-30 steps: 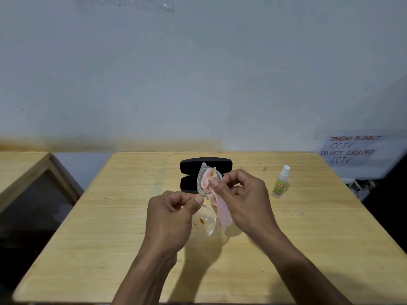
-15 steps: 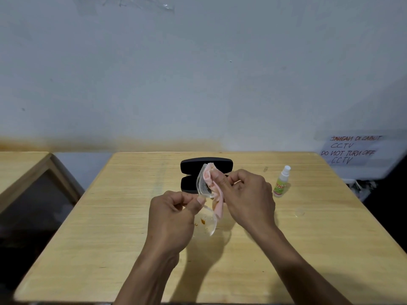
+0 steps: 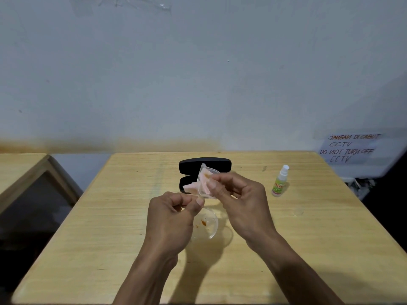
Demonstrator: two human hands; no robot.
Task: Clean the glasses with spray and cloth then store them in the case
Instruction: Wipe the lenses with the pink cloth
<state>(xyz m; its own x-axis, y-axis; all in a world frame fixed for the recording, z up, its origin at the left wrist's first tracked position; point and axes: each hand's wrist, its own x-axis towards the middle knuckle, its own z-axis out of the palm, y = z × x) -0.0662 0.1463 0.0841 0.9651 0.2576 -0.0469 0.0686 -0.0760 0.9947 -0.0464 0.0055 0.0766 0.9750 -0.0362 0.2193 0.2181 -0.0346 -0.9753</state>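
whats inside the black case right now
The open glasses case shows only dark lining where visible; the glasses, pink cloth and right hand cover its middle, so that part is hidden.

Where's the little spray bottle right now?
The spray bottle stands upright on the wooden table, to the right of the right hand and the open black case, untouched.

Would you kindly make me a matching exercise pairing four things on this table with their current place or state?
Things:
1. black hard glasses case
2. white-capped green spray bottle
3. pink cleaning cloth
4. clear-framed glasses

States:
A. pinched in the right hand, against a lens
B. lying open behind the hands
C. gripped by the left hand, lower lens stained orange
D. standing upright, untouched, at the right

Pairs: 1-B, 2-D, 3-A, 4-C
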